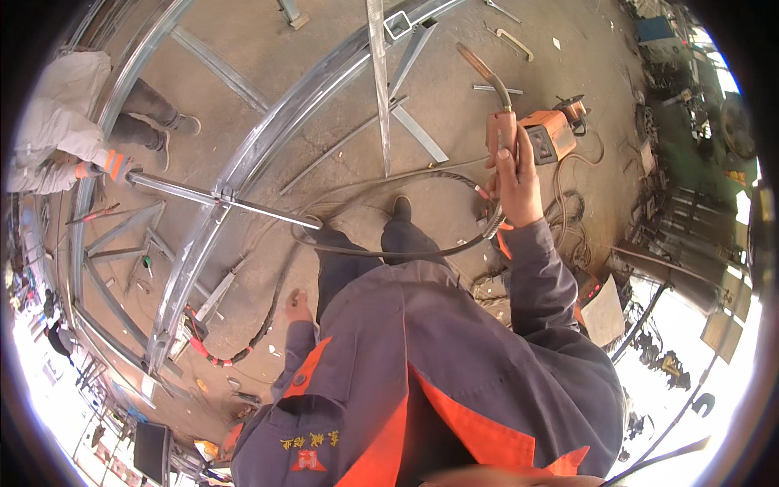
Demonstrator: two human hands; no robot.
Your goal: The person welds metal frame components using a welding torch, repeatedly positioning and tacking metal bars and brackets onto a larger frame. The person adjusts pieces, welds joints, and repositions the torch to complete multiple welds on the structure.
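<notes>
My right hand [516,180] is wrapped round the handle of a welding torch [501,130]. The torch is raised, its curved neck and nozzle pointing up and to the left. From its lower end a dark cable [454,247] loops left past my legs. My left hand [299,307] hangs low beside my left leg, fingers loosely apart, with nothing seen in it. Farther left, a co-worker's gloved hand [118,165] grips a metal tube [182,188] lying across the curved steel frame [268,134].
An orange wire-feeder box [548,135] with a wire spool [571,109] stands on the floor to the right. A long flat bar [378,89] crosses the frame at the top. A clamp [514,44] and loose metal pieces lie on the floor. Cables coil at right.
</notes>
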